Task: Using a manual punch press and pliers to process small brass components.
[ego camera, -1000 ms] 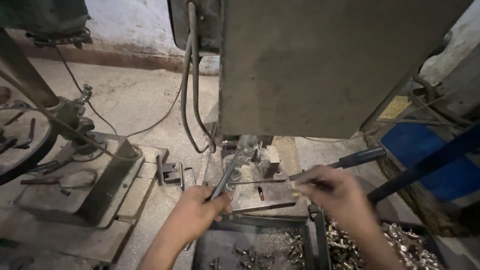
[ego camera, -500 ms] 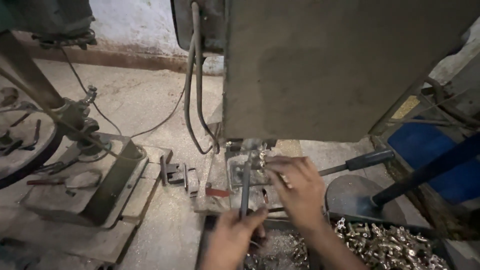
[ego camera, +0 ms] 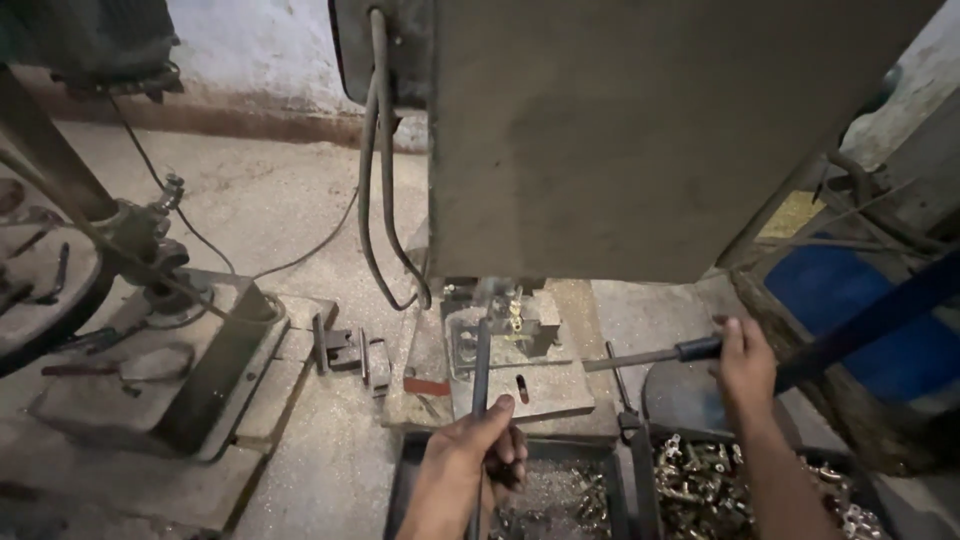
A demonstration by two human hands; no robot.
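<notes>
Fingers of left hand point(ego camera: 465, 460) clench a rod point(ego camera: 481, 365); right hand point(ego camera: 745, 365) grips the lever handle point(ego camera: 698, 349). Rod tip beyond the fingers risks slipping off the brass part point(ego camera: 516, 312).

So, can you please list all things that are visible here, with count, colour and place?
machine housing: one, grey, top centre
fixture block: one, grey metal, under the housing
brass piece: one, yellowish, on the block
cables: two, dark, hanging left of the housing
rod: one, dark, in left hand
lever handle: one, black grip, in right hand
small metal parts: many, shiny, tray at lower right
left hand: bottom centre
right hand: right
</notes>
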